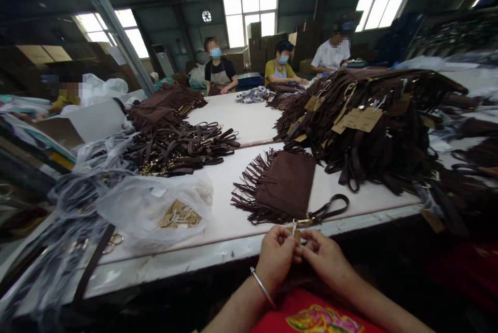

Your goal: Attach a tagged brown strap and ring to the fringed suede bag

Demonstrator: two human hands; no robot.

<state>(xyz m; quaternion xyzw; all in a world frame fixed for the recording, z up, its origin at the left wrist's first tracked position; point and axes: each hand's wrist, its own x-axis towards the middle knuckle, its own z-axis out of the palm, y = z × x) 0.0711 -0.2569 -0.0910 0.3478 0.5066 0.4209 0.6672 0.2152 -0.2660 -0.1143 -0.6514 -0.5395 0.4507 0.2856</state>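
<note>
A dark brown fringed pouch (287,183) lies flat on the white table, its fringe pointing left. A wrist strap (330,207) is clipped by a gold clasp (301,222) to its near corner. Just off the table's front edge, my left hand (278,250) and my right hand (324,252) meet, fingers pinched around a small brown hang tag (297,235). The tag's white string runs up toward the clasp. My fingers cover most of the tag's lower part.
To the left sits a clear plastic bag (132,208) holding several tags (181,214). Behind it are loose straps (190,149) and more fringed pouches (163,105). A tall pile of tagged pouches (365,115) stands right. Several people work across the table (249,120).
</note>
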